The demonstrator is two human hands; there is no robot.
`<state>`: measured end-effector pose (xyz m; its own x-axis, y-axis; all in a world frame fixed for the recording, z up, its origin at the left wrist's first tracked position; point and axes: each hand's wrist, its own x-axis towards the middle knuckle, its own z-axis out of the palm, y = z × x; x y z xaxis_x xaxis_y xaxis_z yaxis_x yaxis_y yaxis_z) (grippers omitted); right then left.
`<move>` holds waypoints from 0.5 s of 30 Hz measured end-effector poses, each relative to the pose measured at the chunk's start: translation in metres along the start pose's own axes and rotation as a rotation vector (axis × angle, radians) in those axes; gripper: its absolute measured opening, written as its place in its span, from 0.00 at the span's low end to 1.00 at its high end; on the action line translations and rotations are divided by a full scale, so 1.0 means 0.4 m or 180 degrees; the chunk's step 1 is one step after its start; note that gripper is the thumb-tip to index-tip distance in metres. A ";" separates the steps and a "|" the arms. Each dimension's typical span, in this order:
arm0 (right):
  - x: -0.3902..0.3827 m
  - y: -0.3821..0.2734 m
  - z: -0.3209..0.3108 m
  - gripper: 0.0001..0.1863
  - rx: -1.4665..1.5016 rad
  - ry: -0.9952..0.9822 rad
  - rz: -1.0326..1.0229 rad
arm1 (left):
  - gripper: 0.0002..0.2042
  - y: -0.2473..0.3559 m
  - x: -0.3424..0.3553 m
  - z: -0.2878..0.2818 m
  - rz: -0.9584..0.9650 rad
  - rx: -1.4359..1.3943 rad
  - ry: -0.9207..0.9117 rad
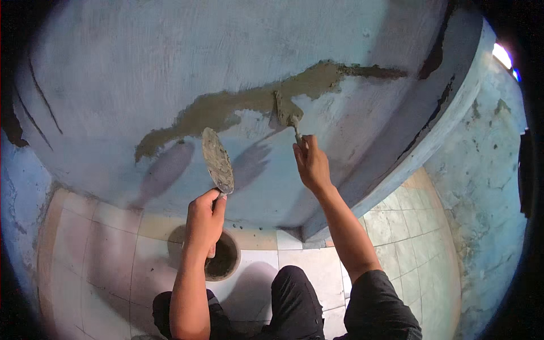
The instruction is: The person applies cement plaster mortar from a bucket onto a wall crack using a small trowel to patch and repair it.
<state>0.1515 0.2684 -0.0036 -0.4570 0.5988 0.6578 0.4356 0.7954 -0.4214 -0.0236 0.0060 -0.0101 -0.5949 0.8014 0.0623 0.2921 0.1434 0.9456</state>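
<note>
My left hand [205,220] is closed round the handle of a long, rounded trowel [217,161], its blade pointing up and coated with wet grey mortar. In my right hand [311,163] is a smaller trowel [288,111], gripped by its handle. Its blade lies against the wall at the lower edge of a mortar patch [226,105]. This damp, grey-brown patch runs slantwise across the pale blue wall [141,51], rising to the right. Beyond its upper right end, a dark crack [377,71] continues.
Below my left hand a round bucket [237,256] with dark contents stands on the tiled floor [107,249]. At the right, a wall edge [430,127] with dark cracks juts out. Another stained blue wall [487,170] lies beyond. My bent knees [292,294] are close to the bucket.
</note>
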 end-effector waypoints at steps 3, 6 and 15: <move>-0.005 -0.016 -0.046 0.13 -0.0350 -0.0069 -0.0150 | 0.10 0.005 -0.003 -0.006 0.0103 0.0031 0.0038; 0.031 -0.021 -0.109 0.14 -0.0627 -0.0088 -0.0278 | 0.10 0.000 0.000 -0.002 0.0151 0.0019 0.0076; 0.071 -0.023 -0.156 0.12 -0.0954 0.0219 -0.0184 | 0.10 0.007 0.002 -0.008 -0.0017 -0.0017 -0.0026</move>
<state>0.1830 0.2724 0.0580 -0.4387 0.5374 0.7203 0.6244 0.7587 -0.1858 -0.0257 0.0053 -0.0063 -0.5903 0.8053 0.0547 0.2849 0.1445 0.9476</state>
